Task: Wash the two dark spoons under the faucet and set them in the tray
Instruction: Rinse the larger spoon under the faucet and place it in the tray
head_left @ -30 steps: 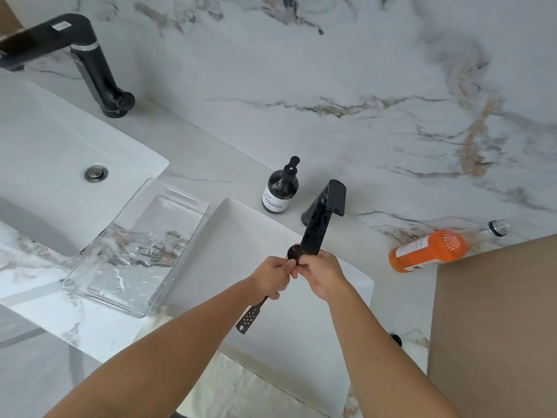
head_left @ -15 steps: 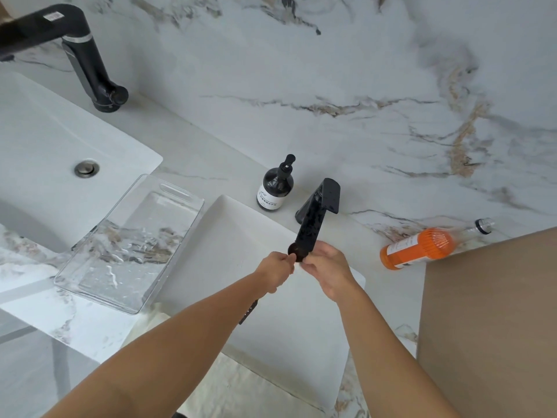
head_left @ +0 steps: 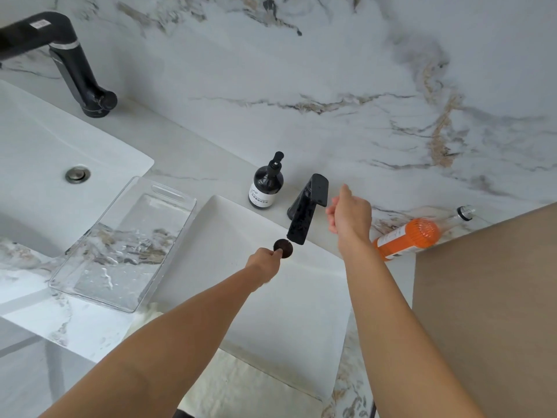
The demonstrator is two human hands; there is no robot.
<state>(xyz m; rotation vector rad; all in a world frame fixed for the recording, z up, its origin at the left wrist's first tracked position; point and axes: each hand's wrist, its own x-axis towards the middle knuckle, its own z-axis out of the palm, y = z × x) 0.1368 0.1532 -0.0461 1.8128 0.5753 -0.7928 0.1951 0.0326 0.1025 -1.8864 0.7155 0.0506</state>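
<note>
My left hand (head_left: 265,260) grips a dark spoon (head_left: 284,248); only its round bowl shows, just below the spout of the black faucet (head_left: 307,211) over the near white sink (head_left: 271,300). The handle is hidden behind my hand and forearm. My right hand (head_left: 349,214) is raised beside the faucet's top, fingers apart, holding nothing. I cannot see whether it touches the faucet. The clear plastic tray (head_left: 90,267) lies on the counter left of the sink, wet, with no spoon in it. A second dark spoon is not visible.
A dark pump bottle (head_left: 266,184) stands behind the sink. An orange bottle (head_left: 407,236) lies on its side at the right, next to a brown board (head_left: 488,312). A second sink (head_left: 45,164) and black faucet (head_left: 75,70) sit far left.
My right hand has let go of the spoon and risen to the side of the faucet's top. My left hand keeps the spoon under the spout.
</note>
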